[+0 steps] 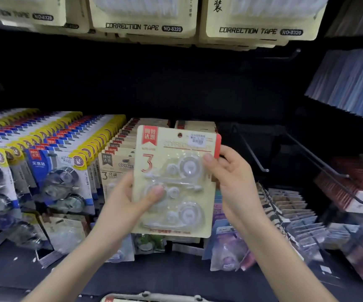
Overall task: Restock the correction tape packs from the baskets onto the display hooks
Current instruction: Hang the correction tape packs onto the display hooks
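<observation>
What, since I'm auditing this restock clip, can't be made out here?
Head view only.
White price sticker on the beige cardboard correction tape pack: print too small, blurred.
Left hand and right hand: fingers behind that pack hidden by it.
Pale wire basket: cut off by the bottom edge, contents unseen.
Purple packs, lower right: blurred.

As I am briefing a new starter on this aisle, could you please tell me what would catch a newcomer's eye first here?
Dead centre, a cream card pack of three clear correction tapes is held upright by the left hand and the right hand. Left of it hang dense rows of blue-and-yellow blister packs, and across the top run cream packs printed CORRECTION TAPE.
</observation>
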The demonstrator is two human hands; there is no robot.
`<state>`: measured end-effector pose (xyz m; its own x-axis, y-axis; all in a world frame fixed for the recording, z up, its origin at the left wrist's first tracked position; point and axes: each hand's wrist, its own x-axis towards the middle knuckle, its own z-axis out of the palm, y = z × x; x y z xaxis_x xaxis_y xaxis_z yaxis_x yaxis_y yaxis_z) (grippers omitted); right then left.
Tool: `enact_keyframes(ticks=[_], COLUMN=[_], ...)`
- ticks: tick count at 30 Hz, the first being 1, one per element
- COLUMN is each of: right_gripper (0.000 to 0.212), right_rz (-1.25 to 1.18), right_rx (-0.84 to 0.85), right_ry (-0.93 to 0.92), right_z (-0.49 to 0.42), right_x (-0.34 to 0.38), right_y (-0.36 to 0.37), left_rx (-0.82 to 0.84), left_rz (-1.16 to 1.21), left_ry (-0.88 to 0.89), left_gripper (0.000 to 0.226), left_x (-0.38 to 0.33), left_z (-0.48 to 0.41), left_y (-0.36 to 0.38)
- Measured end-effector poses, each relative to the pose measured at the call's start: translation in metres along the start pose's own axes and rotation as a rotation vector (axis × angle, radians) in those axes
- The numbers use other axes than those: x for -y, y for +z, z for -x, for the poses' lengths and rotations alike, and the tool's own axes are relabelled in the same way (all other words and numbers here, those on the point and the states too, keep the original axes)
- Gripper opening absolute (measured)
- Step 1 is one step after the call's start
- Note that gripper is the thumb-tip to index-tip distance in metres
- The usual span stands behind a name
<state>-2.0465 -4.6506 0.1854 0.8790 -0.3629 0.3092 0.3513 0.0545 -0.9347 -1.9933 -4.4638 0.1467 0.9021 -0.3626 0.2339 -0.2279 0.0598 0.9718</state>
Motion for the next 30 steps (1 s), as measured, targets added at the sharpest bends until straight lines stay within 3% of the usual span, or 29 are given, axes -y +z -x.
enact_keyframes(ticks=[3, 7, 10, 15, 23, 30], right_gripper=[0.012, 0.011, 0.011, 0.009, 0.008, 0.011], right_rz=[-0.005, 0.112, 0.146, 0.149, 0.27, 0.055], right_rx=[-0.075, -0.107, -0.149, -0.203, -0.286, -0.322], right_ry=[0.091, 0.137, 0.122, 0.108, 0.065, 0.321], right_z=[0.002, 0.008, 0.008, -0.002, -0.003, -0.049], right_x=[-0.012, -0.027, -0.03, -0.033, -0.049, -0.07], right_y=[-0.021, -0.042, -0.047, -0.043, -0.041, -0.042], left_rx=[0.053, -0.2, -0.266, -0.215, -0.16, -0.172], left_rz=[-0.202, -0.583, -0.9, -1.177, -1.289, -1.286], left_ry=[0.024, 0.243, 0.475, 0.481, 0.492, 0.498], left_gripper=[0.039, 0.018, 0.044, 0.062, 0.057, 0.055], left_x=[0.012, 0.017, 0.013, 0.03, 0.047, 0.049], left_z=[0.0, -0.011, -0.027, -0.057, -0.068, -0.068], left_y=[-0.003, -0.022, -0.031, -0.039, -0.043, -0.043])
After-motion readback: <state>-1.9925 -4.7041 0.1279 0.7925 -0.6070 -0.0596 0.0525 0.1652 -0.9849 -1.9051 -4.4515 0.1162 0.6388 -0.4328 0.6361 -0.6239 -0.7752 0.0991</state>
